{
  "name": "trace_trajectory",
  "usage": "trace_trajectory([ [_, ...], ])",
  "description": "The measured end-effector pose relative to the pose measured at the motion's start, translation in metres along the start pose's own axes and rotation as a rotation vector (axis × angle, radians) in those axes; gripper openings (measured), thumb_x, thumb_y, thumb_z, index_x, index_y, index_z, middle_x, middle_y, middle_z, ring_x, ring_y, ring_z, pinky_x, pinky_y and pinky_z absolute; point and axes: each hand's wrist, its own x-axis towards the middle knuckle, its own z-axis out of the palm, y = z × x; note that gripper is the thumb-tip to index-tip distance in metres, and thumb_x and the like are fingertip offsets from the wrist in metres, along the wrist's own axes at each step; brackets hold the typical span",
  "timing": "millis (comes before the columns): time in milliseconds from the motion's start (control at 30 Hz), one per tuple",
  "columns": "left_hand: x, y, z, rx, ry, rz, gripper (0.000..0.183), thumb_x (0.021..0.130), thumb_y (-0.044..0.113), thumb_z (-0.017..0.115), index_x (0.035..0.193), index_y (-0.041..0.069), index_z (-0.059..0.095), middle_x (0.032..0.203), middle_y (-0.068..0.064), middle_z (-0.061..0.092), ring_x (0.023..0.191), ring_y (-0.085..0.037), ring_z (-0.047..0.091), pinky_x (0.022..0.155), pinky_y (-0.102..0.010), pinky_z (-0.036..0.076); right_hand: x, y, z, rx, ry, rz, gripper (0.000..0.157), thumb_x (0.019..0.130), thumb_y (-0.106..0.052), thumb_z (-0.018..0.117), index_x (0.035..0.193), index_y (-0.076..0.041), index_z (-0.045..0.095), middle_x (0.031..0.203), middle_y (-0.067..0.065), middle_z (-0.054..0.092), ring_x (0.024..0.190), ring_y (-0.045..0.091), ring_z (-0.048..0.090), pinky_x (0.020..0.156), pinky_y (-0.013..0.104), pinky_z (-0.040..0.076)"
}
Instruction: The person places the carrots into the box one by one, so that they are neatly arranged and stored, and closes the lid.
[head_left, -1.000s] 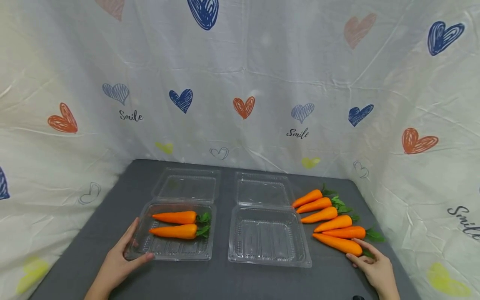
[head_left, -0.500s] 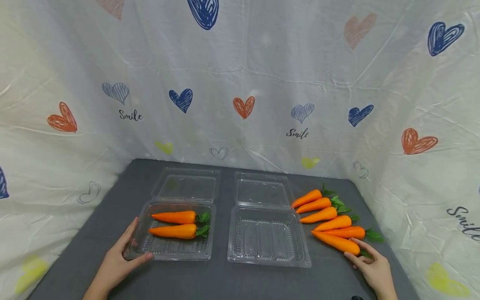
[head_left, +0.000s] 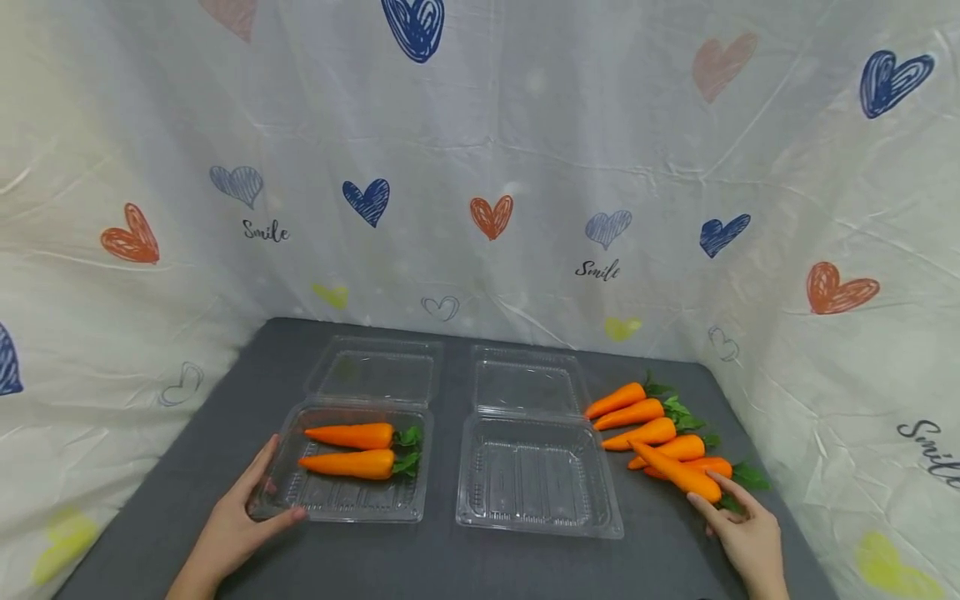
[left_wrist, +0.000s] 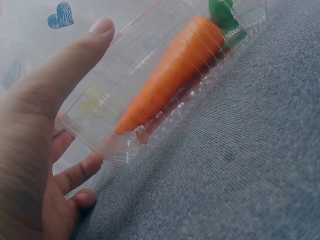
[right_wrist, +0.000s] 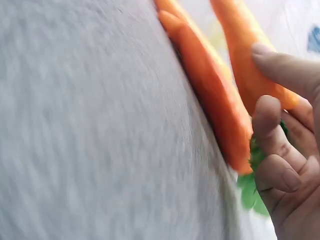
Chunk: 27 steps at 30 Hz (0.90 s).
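Observation:
My right hand [head_left: 742, 533] pinches an orange carrot [head_left: 678, 473] near its leafy end, thumb on one side and fingers on the other. In the right wrist view, this carrot [right_wrist: 245, 55] is raised off the table, apart from another carrot [right_wrist: 210, 85] lying below. At the left, my left hand [head_left: 238, 521] rests with spread, fairly straight fingers against the corner of a clear plastic container [head_left: 292, 500]. Two carrots with green tops, one behind [head_left: 352, 435] and one in front [head_left: 348, 464], lie inside it. The left wrist view shows my thumb [left_wrist: 75, 60] along its wall.
A second clear container [head_left: 540, 525] stands open in the middle, its lid [head_left: 528, 379] folded back. Several carrots [head_left: 637, 433] lie in a row to its right on the grey table [head_left: 420, 567]. A white cloth [head_left: 487, 100] printed with hearts surrounds the table.
The nearest carrot has been lifted by my right hand and now crosses above the carrots behind it, its tip raised away from me. My left hand stays at the container.

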Motion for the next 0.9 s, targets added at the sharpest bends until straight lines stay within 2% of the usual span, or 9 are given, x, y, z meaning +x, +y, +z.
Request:
trace_trajectory([
  [200,0.0,0.0,0.0,0.004,-0.004,-0.005,0.113,0.087,0.038,0.089,0.172,0.033,0.014,0.169,-0.02,0.034,0.102,0.005,0.047,0.075,-0.027,0.043,0.0,-0.025,0.006,-0.017,-0.043,-0.016,0.073,0.086,-0.046,0.089,0.146,-0.012,0.064,0.06,0.01,0.07,0.052,0.022,0.063,0.048,0.033,0.043],
  [467,0.001,0.0,0.0,0.009,-0.001,0.005,0.113,0.088,0.039,0.089,0.172,0.031,0.015,0.169,-0.019,0.033,0.103,0.004,0.047,0.075,-0.028,0.042,-0.005,-0.065,0.015,-0.018,-0.054,-0.172,0.065,0.091,-0.041,0.086,0.145,-0.009,0.064,0.063,0.017,0.071,0.05,0.029,0.062,0.043,0.032,0.039],
  [667,0.001,0.0,0.0,0.014,0.006,0.013,0.113,0.087,0.038,0.09,0.172,0.03,0.016,0.168,-0.02,0.036,0.102,0.003,0.048,0.074,-0.027,0.042,-0.013,-0.085,0.032,0.003,-0.061,-0.26,0.059,0.094,-0.033,0.084,0.144,-0.009,0.066,0.062,0.015,0.071,0.052,0.032,0.065,0.044,0.032,0.042],
  [900,0.001,-0.001,0.001,0.015,0.005,0.001,0.113,0.087,0.04,0.089,0.172,0.031,0.016,0.165,-0.019,0.039,0.1,0.001,0.048,0.072,-0.026,0.039,-0.025,-0.104,0.057,0.044,-0.092,-0.34,0.053,0.094,-0.029,0.085,0.141,-0.009,0.069,0.061,0.017,0.069,0.048,0.032,0.062,0.04,0.031,0.039],
])
